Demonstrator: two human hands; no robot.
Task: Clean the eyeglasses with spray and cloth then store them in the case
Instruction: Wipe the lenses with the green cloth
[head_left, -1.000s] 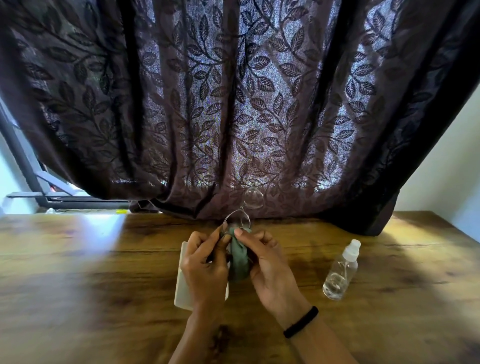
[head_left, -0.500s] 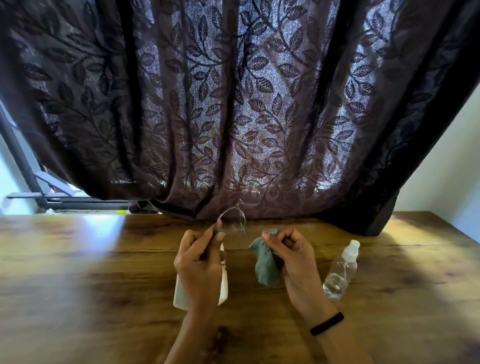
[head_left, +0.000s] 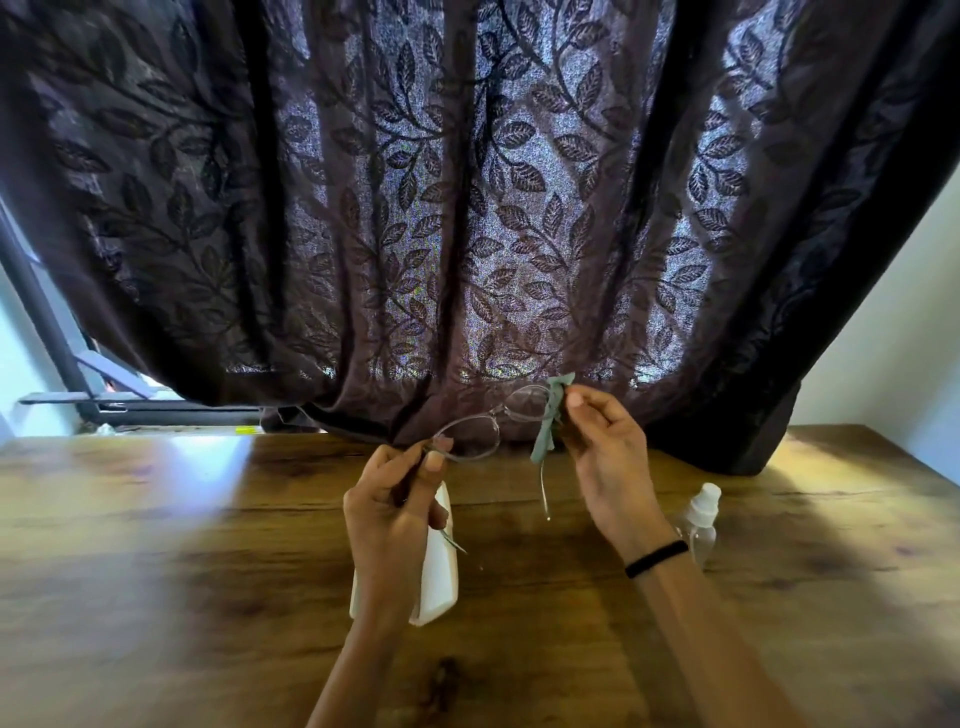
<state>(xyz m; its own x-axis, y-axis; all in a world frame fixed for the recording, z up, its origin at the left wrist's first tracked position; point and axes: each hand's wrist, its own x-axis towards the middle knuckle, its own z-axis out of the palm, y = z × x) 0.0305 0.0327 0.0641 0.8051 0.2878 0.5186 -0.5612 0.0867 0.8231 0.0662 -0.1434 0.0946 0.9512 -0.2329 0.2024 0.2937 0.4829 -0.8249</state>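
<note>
The left hand (head_left: 390, 519) hides much of the white case (head_left: 439, 582).

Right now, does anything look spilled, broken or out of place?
Nothing stands out. The left hand holds the eyeglasses, the right hand pinches the cloth over one lens, and the spray bottle stands upright; no spill shows.

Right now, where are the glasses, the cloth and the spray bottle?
glasses (head_left: 470, 440): head view, on the lower lens.
cloth (head_left: 546, 434): head view, on its hanging tail.
spray bottle (head_left: 698, 531): head view, on its clear body.
</note>
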